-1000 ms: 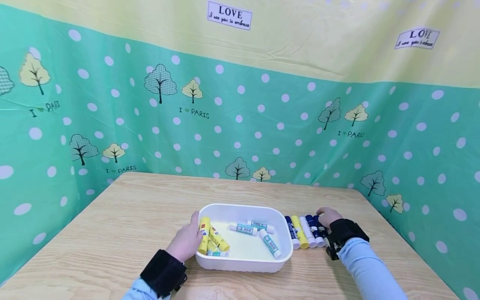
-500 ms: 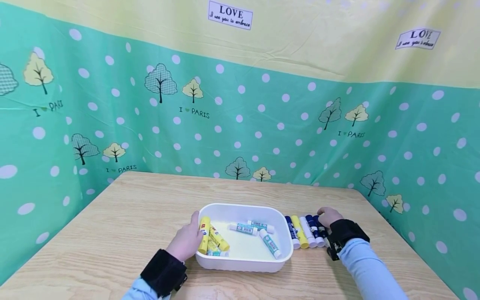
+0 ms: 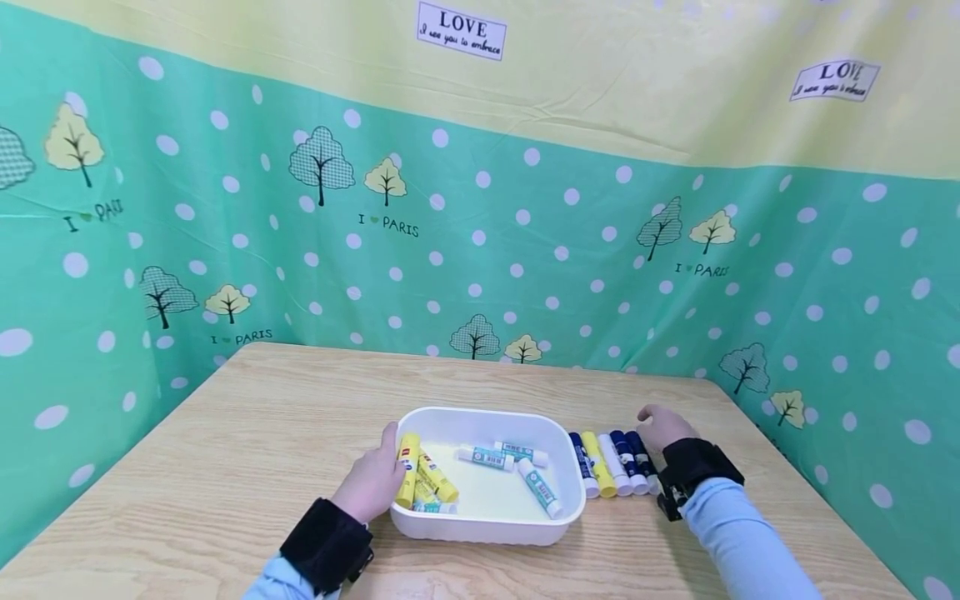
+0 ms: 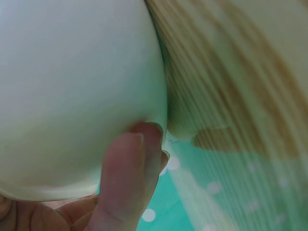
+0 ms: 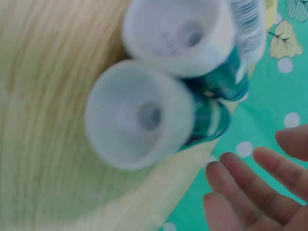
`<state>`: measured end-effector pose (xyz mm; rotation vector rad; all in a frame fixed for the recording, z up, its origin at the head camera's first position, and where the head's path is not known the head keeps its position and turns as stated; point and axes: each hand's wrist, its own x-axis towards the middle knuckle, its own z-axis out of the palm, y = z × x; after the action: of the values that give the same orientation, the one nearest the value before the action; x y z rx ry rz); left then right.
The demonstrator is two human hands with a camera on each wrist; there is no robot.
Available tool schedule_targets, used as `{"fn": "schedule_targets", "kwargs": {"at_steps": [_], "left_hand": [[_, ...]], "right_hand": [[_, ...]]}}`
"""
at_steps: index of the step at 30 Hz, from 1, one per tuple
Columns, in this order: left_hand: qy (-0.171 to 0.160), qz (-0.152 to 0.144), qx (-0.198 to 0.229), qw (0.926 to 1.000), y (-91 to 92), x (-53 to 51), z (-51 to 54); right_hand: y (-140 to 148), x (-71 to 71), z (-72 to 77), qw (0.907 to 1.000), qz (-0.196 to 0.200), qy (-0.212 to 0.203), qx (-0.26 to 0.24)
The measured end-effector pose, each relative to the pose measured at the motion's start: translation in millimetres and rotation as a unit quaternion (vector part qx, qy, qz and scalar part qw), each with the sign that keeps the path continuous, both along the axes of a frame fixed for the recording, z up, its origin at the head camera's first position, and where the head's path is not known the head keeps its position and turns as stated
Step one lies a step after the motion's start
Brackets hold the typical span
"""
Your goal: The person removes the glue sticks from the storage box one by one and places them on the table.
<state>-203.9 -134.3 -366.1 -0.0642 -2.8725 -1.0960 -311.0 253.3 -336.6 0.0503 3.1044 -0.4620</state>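
My left hand [image 3: 373, 482] holds the left side of the white plastic tub [image 3: 480, 533]; in the left wrist view the thumb [image 4: 122, 178] lies against its outer wall. Inside the tub, yellow glue sticks [image 3: 408, 471] lie at the left, and several white-and-teal glue sticks [image 3: 540, 490] lie about the floor. To the tub's right, a side-by-side row holds navy glue sticks [image 3: 628, 454], a yellow glue stick [image 3: 599, 464] and a white glue stick [image 3: 615, 465]. Just past the row's right end is my right hand [image 3: 666, 429], fingers loose and apart from the sticks in the right wrist view.
A wooden table [image 3: 300, 417] carries everything. Behind and beside it hangs a green and yellow curtain [image 3: 525, 250] printed with dots and trees. The tub's right wall stands close to the row of sticks.
My right hand has let go of the rightmost navy glue stick and moved slightly up and right. That stick now shows in full. The left hand and tub have stayed put.
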Motion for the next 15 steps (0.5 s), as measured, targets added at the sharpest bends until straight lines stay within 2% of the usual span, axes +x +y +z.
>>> {"fn": "schedule_targets", "kwargs": {"at_steps": [5, 11, 15], "left_hand": [[0.003, 0.0, -0.002, 1.0, -0.6, 0.0, 0.0], [0.006, -0.002, -0.004, 1.0, -0.7, -0.6, -0.7], [0.006, -0.002, -0.003, 1.0, -0.7, -0.7, -1.1]], "right_hand": [[-16.5, 0.7, 7.1, 0.9992, 0.015, 0.036, -0.001], [-50.3, 5.6, 20.5, 0.9952, 0.057, 0.08, 0.006], [-74.1, 9.1, 27.1, 0.9922, 0.085, 0.09, 0.007]]}}
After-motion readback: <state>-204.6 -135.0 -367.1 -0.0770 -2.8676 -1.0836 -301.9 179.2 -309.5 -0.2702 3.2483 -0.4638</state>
